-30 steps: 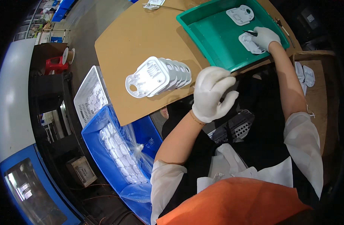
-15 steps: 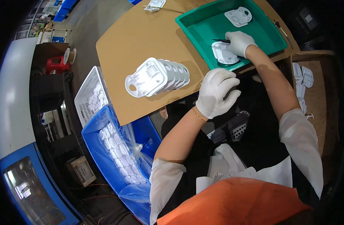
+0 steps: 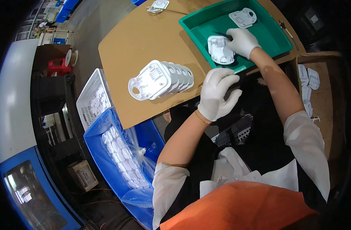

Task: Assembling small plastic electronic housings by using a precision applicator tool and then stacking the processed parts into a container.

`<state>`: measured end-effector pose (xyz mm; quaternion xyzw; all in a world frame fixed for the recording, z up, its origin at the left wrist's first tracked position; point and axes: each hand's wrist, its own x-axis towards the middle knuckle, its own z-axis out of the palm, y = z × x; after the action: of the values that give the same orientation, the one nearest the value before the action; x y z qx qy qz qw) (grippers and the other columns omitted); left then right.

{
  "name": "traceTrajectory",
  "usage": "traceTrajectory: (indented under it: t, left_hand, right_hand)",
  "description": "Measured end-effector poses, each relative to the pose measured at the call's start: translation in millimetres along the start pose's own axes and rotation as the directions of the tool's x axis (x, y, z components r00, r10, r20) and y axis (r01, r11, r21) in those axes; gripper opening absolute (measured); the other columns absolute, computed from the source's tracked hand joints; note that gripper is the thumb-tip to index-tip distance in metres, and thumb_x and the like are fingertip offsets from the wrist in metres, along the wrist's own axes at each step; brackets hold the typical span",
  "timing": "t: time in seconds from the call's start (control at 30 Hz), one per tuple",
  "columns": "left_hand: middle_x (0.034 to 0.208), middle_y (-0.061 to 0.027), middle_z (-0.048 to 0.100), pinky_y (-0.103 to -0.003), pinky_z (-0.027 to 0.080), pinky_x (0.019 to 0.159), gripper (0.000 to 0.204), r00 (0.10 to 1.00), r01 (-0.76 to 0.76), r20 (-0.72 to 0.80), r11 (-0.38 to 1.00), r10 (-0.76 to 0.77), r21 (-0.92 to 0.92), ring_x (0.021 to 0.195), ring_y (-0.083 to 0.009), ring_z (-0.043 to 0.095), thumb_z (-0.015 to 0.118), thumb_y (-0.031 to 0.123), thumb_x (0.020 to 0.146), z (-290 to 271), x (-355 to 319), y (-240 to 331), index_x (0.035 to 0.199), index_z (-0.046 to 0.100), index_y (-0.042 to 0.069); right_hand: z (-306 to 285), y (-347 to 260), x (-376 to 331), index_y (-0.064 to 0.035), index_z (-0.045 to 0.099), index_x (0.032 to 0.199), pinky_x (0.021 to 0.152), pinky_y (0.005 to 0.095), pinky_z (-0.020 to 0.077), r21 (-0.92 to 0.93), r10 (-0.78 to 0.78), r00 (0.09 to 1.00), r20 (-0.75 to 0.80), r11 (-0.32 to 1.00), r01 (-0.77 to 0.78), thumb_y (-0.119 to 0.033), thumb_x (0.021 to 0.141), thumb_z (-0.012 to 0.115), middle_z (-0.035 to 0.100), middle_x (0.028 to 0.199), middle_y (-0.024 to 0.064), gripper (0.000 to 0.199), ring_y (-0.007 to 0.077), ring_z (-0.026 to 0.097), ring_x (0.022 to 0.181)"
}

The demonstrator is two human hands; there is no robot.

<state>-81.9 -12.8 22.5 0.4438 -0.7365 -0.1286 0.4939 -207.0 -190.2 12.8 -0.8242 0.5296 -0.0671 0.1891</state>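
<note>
My right hand [image 3: 242, 43], in a white glove, is closed over the green tray, gripping the near edge of a white moulded plastic part [image 3: 220, 50]. A slim dark tool [image 3: 224, 35] also sticks out from its fingers; its exact kind is hard to make out. The part is tilted up, its ribbed inside showing. My left hand [image 3: 217, 94], gloved too, hovers at the table's front edge just below the tray, fingers curved and apart with nothing in them. Another white plastic part [image 3: 242, 18] with a round handle hole lies at the tray's far side.
A leaning row of white plastic parts [image 3: 156, 80] stands on the brown table [image 3: 129, 46], left of the green tray [image 3: 198, 25]. Pliers [image 3: 289, 33] lie right of the tray. A blue bin [image 3: 93, 128] with bagged parts stands lower left; a cardboard box [image 3: 324, 99] with parts, right.
The plastic part beside my right hand has risen and turned upward, shifting left and away from the tray floor. My left hand has moved slightly left, its fingers still apart.
</note>
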Motion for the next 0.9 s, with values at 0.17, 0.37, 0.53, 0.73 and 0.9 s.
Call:
traceTrajectory:
  t: [0.17,0.37,0.53,0.73,0.9]
  left_hand:
    - [0.121,-0.023,0.048,-0.046,0.042,0.093,0.072,0.975,0.07,-0.223,0.978,-0.026,0.194,0.112,-0.0417,0.047,0.078,0.01,0.063,-7.0,-1.7,1.0,0.125,0.045,-0.002]
    - [0.137,-0.0205,0.035,-0.044,0.037,0.105,0.127,0.923,0.196,-0.316,0.974,-0.222,-0.112,0.128,-0.0339,0.039,0.087,0.015,0.053,-12.6,-2.4,0.4,0.146,0.002,-0.001]
    - [0.14,-0.0159,0.035,-0.038,0.041,0.103,0.13,0.746,0.444,0.032,0.462,-0.665,-0.767,0.124,-0.0287,0.046,0.088,0.023,0.059,-5.2,-9.6,0.4,0.149,-0.003,0.006]
    - [0.138,-0.0138,0.042,-0.037,0.043,0.101,0.094,0.884,0.267,0.076,0.365,-0.461,-0.892,0.123,-0.0232,0.048,0.077,0.037,0.077,-12.7,-10.4,-9.0,0.145,0.024,0.002]
    - [0.13,-0.0171,0.05,-0.04,0.048,0.098,0.114,0.727,0.521,0.003,0.55,-0.686,-0.652,0.116,-0.027,0.055,0.061,0.078,0.068,-35.9,8.8,9.7,0.143,0.025,0.002]
  right_hand:
    - [-18.5,-3.8,-19.3,0.0003,0.063,0.083,0.059,0.0245,0.0422,0.501,-0.11,0.98,-0.165,0.847,0.179,-0.016,0.076,0.063,0.056,0.066,0.0004,0.018,0.0061,0.049,0.063]
    - [-27.8,-45.8,-58.5,-0.0001,0.06,0.08,0.055,0.0202,0.0379,0.652,-0.298,0.951,-0.087,0.705,0.281,-0.008,0.077,0.061,0.053,0.067,-0.003,0.009,0.0029,0.045,0.061]
    - [-28.8,-53.2,-65.0,-0.0012,0.059,0.08,0.054,0.0209,0.0383,0.517,-0.346,0.869,-0.354,0.702,0.49,-0.007,0.077,0.063,0.054,0.067,0.0002,0.007,0.0049,0.046,0.06]
    - [-32.1,-61.0,-71.6,-0.0032,0.061,0.091,0.064,0.0241,0.043,0.619,-0.353,0.876,-0.328,0.621,0.481,-0.01,0.078,0.063,0.057,0.082,0.0058,0.016,0.0117,0.051,0.068]
    - [-50.4,-49.3,-81.9,-0.0063,0.064,0.106,0.072,0.0308,0.0454,0.447,-0.562,0.76,-0.325,0.617,0.647,-0.013,0.079,0.056,0.052,0.098,0.0131,0.029,0.0236,0.054,0.079]
